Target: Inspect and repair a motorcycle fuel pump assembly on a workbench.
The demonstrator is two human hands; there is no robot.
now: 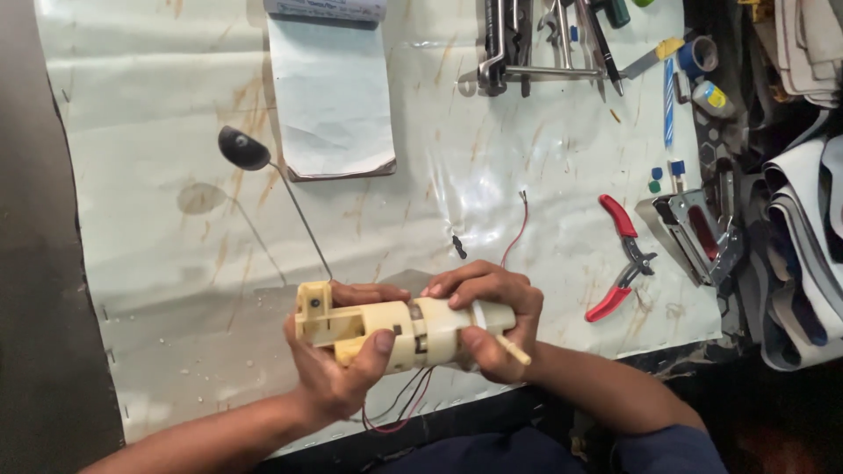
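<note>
Both hands, left hand (338,369) and right hand (492,320), clamp the cream cylindrical pump unit (399,332) held level between them above the white-covered bench (176,158).

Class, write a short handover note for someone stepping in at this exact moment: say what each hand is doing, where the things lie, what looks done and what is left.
Left hand: wrapped around the boxy end of the cream plastic pump unit, thumb on top.
Right hand: grips the rounded end, near its thin nozzle.
The unit is held over the white sheet at the bench's near edge; red and black wires hang below it, and a thin rod with a dark float runs up from it.
Red-handled pliers and a metal staple gun lie to the right, a notepad at the top.
Done: unit is in hand, its wires loose.
Left: cannot tell from this view.
</note>
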